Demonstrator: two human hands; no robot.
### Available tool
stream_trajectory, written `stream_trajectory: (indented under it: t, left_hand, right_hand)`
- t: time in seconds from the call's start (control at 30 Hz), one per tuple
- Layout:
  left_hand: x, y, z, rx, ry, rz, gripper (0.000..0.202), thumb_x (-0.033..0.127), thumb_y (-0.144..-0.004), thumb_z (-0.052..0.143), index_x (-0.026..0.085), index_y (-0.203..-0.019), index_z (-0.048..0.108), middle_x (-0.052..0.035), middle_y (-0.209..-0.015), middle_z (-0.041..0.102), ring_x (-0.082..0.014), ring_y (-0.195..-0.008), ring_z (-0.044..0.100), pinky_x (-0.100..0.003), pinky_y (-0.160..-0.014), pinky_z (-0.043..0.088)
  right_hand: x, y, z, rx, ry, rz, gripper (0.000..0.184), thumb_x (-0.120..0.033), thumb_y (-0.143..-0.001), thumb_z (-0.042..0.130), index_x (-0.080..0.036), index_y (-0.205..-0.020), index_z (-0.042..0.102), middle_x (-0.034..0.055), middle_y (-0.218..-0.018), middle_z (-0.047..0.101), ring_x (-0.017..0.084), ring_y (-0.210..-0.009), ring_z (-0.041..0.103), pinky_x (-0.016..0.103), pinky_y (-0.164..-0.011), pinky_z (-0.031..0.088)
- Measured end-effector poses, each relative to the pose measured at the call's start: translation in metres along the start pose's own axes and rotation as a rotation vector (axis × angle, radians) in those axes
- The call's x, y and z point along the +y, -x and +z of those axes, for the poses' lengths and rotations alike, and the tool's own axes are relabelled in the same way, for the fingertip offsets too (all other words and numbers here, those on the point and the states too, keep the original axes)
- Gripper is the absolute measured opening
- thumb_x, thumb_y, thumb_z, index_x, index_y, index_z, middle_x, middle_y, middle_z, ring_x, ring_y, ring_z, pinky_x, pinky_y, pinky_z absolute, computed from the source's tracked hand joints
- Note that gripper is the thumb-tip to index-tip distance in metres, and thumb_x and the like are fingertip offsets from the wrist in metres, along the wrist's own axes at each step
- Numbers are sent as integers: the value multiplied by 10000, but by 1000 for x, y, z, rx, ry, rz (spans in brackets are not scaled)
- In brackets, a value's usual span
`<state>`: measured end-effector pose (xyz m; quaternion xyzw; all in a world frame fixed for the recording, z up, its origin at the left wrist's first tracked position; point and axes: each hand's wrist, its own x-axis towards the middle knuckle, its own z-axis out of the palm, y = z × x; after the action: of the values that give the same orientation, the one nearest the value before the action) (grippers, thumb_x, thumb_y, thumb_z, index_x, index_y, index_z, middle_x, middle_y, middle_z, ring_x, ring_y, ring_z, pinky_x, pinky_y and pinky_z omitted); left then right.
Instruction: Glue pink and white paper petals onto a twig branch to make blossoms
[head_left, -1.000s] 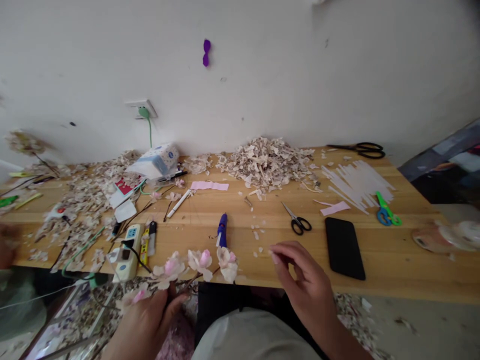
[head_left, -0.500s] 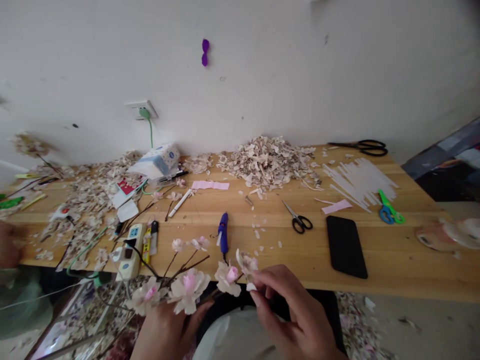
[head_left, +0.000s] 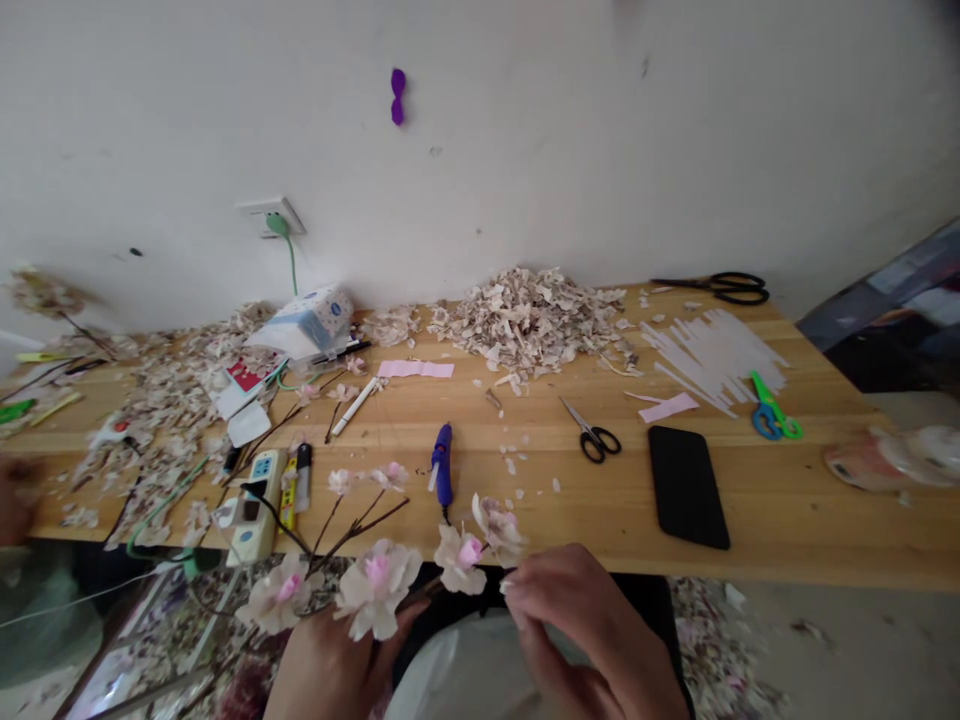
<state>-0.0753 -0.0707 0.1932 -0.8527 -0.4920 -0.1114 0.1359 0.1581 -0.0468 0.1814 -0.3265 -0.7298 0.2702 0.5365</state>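
Note:
My left hand (head_left: 337, 665) grips the dark stems of a branch of pale pink paper flowers (head_left: 375, 582) at the table's near edge. Several blossoms fan out above it, and thin twigs with small blooms (head_left: 364, 490) reach onto the wood. My right hand (head_left: 581, 630) is beside the rightmost blossom (head_left: 495, 527), fingertips pinched close to its petals; I cannot tell whether they hold anything. A blue glue gun (head_left: 442, 464) lies just beyond the flowers.
On the wooden table (head_left: 787, 520) lie a black phone (head_left: 686, 486), small black scissors (head_left: 592, 433), green-blue scissors (head_left: 772, 412), large black scissors (head_left: 720, 287), white strips (head_left: 712, 355), a heap of paper scraps (head_left: 529, 320), a tissue pack (head_left: 304, 322) and a power strip (head_left: 259, 490). Another person's hand (head_left: 15, 500) shows at far left.
My left hand lifted the flower branch and shifted it right. My right hand drew back from the table to the rightmost blossom.

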Motion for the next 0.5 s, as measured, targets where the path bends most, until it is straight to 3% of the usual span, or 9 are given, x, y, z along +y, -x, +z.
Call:
stream_trajectory:
  t: [0.13,0.27,0.4,0.5]
  left_hand:
    - [0,7,5,-35,67,-62,638,400,-1051,290,196,-639,732,9,-489,671,-172,-410,665,-274,-363,458]
    - [1,7,6,-41,108,-103,632,429,-1046,297,203,-610,694,-1,-514,687,-182,-438,680,-269,-395,483]
    - [4,3,8,-63,183,-202,609,458,-1041,303,217,-618,668,4,-521,688,-164,-440,675,-234,-402,480]
    - [8,1,9,-66,250,-214,584,464,-1039,310,231,-620,643,28,-503,671,-152,-428,667,-222,-395,469]
  right_hand:
    - [1,2,-4,-43,35,11,437,84,-790,511,-173,-1127,619,78,-958,661,145,-834,677,247,-708,598]
    - [-3,-7,-8,14,48,-48,353,80,-767,568,-106,-1050,663,101,-933,690,163,-863,659,254,-756,598]
    - [-5,-7,-9,-15,58,-44,360,70,-799,588,-92,-1114,658,106,-938,713,159,-850,675,239,-757,602]
    - [-3,-4,-8,44,74,12,360,13,-856,598,-104,-1196,614,71,-893,734,131,-791,704,194,-759,600]
